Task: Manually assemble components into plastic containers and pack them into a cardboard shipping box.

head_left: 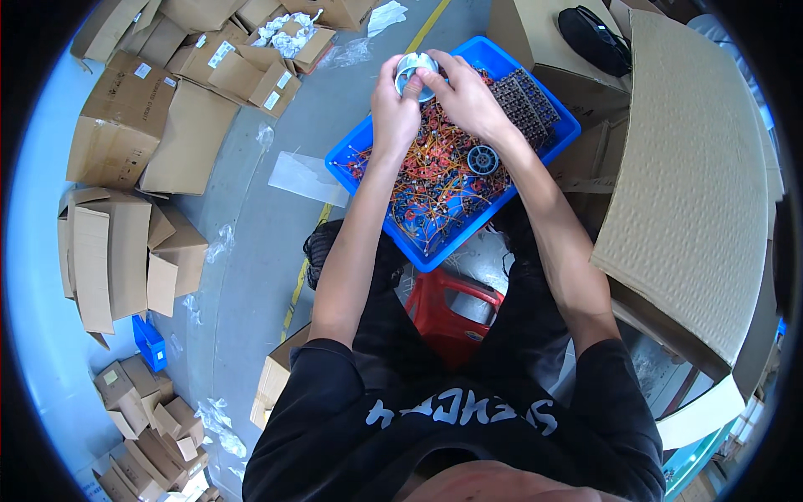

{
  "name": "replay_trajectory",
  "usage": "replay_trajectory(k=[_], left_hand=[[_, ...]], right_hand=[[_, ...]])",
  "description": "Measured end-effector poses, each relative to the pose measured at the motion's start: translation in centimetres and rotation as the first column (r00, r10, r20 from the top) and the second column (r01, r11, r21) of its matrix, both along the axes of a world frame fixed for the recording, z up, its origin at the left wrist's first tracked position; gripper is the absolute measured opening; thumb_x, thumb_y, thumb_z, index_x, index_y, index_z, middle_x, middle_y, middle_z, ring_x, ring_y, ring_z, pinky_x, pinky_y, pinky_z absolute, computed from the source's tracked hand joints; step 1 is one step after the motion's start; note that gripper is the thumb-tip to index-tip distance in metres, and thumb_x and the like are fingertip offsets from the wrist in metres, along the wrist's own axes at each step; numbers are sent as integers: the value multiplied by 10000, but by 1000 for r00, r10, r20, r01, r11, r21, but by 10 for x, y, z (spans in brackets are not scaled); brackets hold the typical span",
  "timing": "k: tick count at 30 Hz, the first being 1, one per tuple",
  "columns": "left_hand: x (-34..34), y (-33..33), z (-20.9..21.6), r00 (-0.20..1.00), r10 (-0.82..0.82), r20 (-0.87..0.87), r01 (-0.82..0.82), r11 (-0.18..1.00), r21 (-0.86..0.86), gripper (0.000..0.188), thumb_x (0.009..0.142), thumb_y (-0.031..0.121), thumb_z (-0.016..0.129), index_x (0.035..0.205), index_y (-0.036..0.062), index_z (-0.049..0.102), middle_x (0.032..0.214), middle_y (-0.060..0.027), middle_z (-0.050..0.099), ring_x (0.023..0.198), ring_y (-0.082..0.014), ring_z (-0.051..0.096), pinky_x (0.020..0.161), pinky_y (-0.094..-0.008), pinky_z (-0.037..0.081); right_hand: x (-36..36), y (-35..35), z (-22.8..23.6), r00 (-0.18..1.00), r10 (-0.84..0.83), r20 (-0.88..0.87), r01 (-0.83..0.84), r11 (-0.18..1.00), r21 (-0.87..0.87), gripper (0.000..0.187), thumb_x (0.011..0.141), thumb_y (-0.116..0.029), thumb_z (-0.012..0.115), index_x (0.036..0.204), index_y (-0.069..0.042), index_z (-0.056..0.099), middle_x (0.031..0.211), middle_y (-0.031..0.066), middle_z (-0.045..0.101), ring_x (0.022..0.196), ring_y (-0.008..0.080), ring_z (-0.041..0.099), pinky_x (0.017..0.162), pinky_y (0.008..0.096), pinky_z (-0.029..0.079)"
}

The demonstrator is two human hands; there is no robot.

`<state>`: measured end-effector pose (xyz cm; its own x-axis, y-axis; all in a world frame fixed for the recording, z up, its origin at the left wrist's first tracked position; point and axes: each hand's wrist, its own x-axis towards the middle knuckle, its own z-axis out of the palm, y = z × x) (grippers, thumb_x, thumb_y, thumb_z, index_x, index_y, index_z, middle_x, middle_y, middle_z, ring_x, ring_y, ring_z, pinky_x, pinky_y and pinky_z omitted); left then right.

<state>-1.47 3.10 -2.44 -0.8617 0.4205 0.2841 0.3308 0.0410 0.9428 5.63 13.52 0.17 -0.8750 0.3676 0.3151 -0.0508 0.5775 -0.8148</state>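
Both my hands grip a round, pale ring-shaped part above the far side of a blue plastic bin. My left hand curls around its left side, while my right hand has its thumb pressed on the ring and fingers behind it. Inside the bin lies a tangle of small red parts with orange wires. A dark spoked wheel-shaped part rests on them, below my right wrist. Dark blocks of small parts in rows sit at the bin's right end.
A large cardboard box stands close on my right, with a black case behind it. Opened cartons line the left side. A red plastic stool is between my legs. Plastic scraps lie on the grey floor.
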Motion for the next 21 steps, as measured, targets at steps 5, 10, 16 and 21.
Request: replay_trajectory(k=[5,10,16,21], left_hand=[[2,1,1,983,94,-159,-95,995,6,347,872,83,608,1192,7,495,1086,-165,604,996,-260,590,859,-344,455],[3,-2,7,995,45,86,-51,996,68,338,880,61,580,1208,20,509,1148,-153,589,1061,-223,560,893,-330,436],[-1,-2,3,997,-63,-45,66,997,51,378,839,3,569,1211,14,501,1176,-141,572,1101,-222,531,949,-322,400],[-25,-22,-14,890,-435,135,421,899,121,410,809,19,628,1198,19,500,1188,-161,562,1157,-237,513,980,-340,399]], right_hand=[[-1,-3,1,999,-4,-49,6,999,35,480,925,-314,531,1221,61,487,1092,289,543,1053,414,533,912,414,432],[-5,-4,-4,989,45,-138,-30,994,105,466,915,-294,557,1211,60,491,1099,292,539,1035,420,542,888,413,448],[-2,7,-9,993,43,-114,-41,999,14,469,872,-272,630,1184,54,501,1086,233,569,990,330,586,868,384,467],[11,25,-4,960,275,55,-261,948,-184,489,797,-168,723,1200,-2,501,1081,123,588,1029,227,569,883,346,470]])
